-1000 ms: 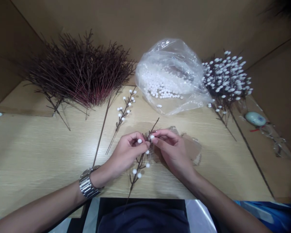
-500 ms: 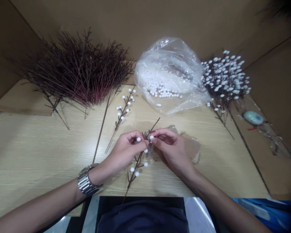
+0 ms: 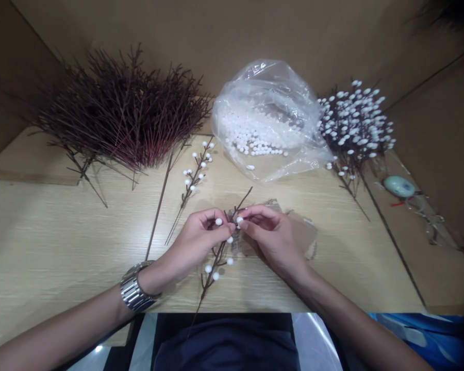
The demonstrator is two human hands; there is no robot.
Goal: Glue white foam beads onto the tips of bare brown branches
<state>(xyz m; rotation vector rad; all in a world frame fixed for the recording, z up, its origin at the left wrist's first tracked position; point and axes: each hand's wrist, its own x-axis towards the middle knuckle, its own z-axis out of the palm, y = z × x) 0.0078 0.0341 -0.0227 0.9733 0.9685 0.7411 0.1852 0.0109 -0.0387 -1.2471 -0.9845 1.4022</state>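
A brown branch (image 3: 218,257) with several white balls slants between my hands over the front of the table. My left hand (image 3: 206,233), with a metal watch on its wrist, pinches the branch near its upper middle. My right hand (image 3: 268,232) pinches a white ball (image 3: 239,220) against a side twig, close to my left fingertips. Another branch with white balls (image 3: 195,178) lies on the table beyond my left hand. Behind my hands stands a clear plastic bag (image 3: 270,123) holding many white balls.
At the back left is a large heap of bare brown branches (image 3: 127,113). A bunch with white balls (image 3: 355,123) lies back right, near a pale green oval object (image 3: 399,186). Torn cardboard (image 3: 299,232) lies under and beside my right hand.
The whole view has shifted slightly, so things appear a little further left. Both hands keep nearly the same grip on the branch and ball.
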